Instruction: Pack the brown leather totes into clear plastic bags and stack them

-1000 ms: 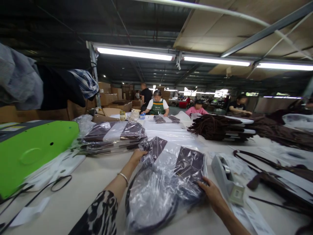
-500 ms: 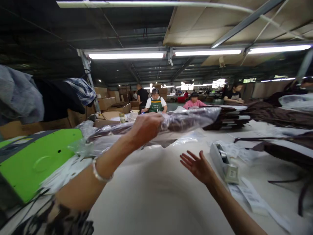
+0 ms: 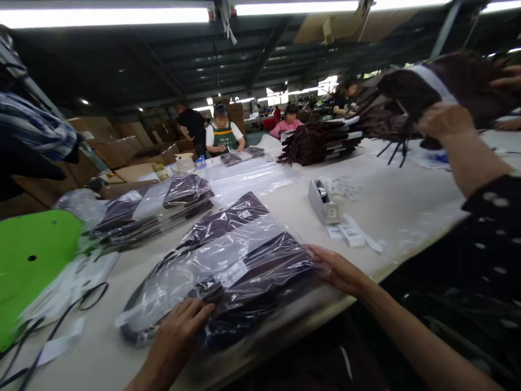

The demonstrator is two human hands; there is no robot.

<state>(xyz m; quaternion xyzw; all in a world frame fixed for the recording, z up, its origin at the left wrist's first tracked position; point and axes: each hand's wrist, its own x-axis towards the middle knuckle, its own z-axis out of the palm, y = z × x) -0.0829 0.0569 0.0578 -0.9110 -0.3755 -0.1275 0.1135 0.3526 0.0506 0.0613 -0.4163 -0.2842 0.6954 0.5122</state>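
A packet [image 3: 232,266] of dark goods, sealed in clear plastic, is laid flat on the table [image 3: 391,201], to the left of the tape dispenser [image 3: 323,202] and nearer the table edge. The left hand [image 3: 179,331] is pressed on its near corner with fingers loosely bent, closed round nothing. The right hand [image 3: 340,269] is set against the packet's edge nearest the dispenser. Whether its thumb is tucked beneath cannot be told.

Further left of the dispenser, a stack of bagged packets [image 3: 163,209] is seen, so that much bagging is judged done. Beyond the dispenser, unbagged dark bundles [image 3: 313,144] are piled, and loose labels [image 3: 352,234] are spread just beside it. To its right, another bundle [image 3: 431,89] is held up in a co-worker's hand [image 3: 443,120].
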